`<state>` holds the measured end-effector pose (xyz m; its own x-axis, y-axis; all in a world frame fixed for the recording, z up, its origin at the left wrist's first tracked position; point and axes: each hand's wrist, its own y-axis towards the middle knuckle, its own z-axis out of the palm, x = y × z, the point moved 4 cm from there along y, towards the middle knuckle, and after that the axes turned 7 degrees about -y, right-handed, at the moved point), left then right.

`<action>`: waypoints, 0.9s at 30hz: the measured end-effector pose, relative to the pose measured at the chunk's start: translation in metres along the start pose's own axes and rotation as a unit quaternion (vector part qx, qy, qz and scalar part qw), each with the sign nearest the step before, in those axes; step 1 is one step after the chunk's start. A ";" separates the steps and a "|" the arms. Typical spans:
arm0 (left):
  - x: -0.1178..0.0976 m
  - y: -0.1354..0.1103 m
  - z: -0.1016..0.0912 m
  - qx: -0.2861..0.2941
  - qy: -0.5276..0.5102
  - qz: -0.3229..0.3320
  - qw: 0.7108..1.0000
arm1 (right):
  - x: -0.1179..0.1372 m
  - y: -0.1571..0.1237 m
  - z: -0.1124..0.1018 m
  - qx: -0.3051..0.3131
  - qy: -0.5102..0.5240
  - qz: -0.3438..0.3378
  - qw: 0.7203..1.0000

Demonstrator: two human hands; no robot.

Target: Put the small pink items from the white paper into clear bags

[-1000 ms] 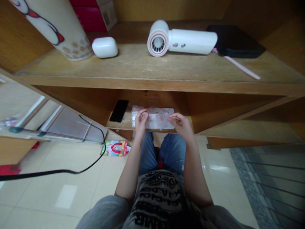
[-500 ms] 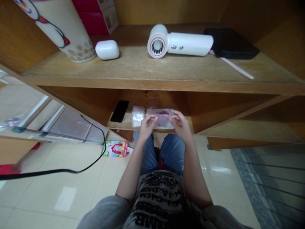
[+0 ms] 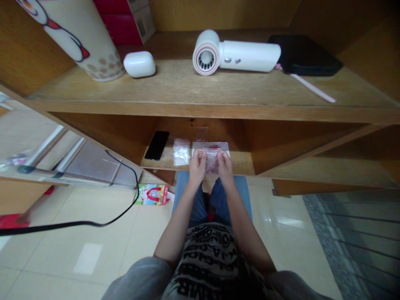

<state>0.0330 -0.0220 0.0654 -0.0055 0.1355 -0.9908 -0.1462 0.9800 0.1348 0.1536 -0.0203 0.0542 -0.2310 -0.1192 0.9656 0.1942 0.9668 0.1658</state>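
Between my two hands is a small clear plastic bag point(image 3: 212, 161) with a pinkish tint. My left hand point(image 3: 197, 166) pinches its left upper edge, and my right hand point(image 3: 225, 166) pinches the right upper edge. Behind the bag lies a white sheet point(image 3: 225, 146) on the lower shelf, with small dark-red pieces point(image 3: 214, 146) on it. Left of my left hand is a stack of clear plastic bags point(image 3: 181, 152). Another small clear bag point(image 3: 201, 133) lies farther back. What is inside the held bag is too small to make out.
A black phone point(image 3: 157, 145) lies left on the lower shelf point(image 3: 243, 166). The upper shelf holds a bubble tea cup point(image 3: 93, 50), a white earbud case point(image 3: 139, 64), a white handheld fan point(image 3: 237, 56) and a black case point(image 3: 306, 56). A black cable point(image 3: 121, 214) hangs at the left.
Both hands have drawn closer together and slightly toward me. The clear bag now hangs lower between them, upright in front of the white sheet. My knees have shifted inward.
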 end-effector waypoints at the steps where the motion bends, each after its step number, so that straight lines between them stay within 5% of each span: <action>1: 0.000 -0.002 0.001 -0.007 0.032 0.005 0.999 | 0.000 -0.002 0.003 -0.022 -0.009 0.000 1.000; 9: 0.002 -0.006 0.002 -0.060 0.124 0.004 0.990 | -0.001 -0.008 0.012 -0.065 -0.031 0.016 0.997; 27: 0.004 -0.006 0.005 -0.072 0.013 0.008 0.997 | -0.001 -0.006 0.007 -0.111 0.011 0.026 0.993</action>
<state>0.0391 -0.0271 0.0611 -0.0338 0.1460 -0.9887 -0.2871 0.9462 0.1495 0.1456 -0.0240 0.0508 -0.1953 -0.0771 0.9777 0.4116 0.8984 0.1531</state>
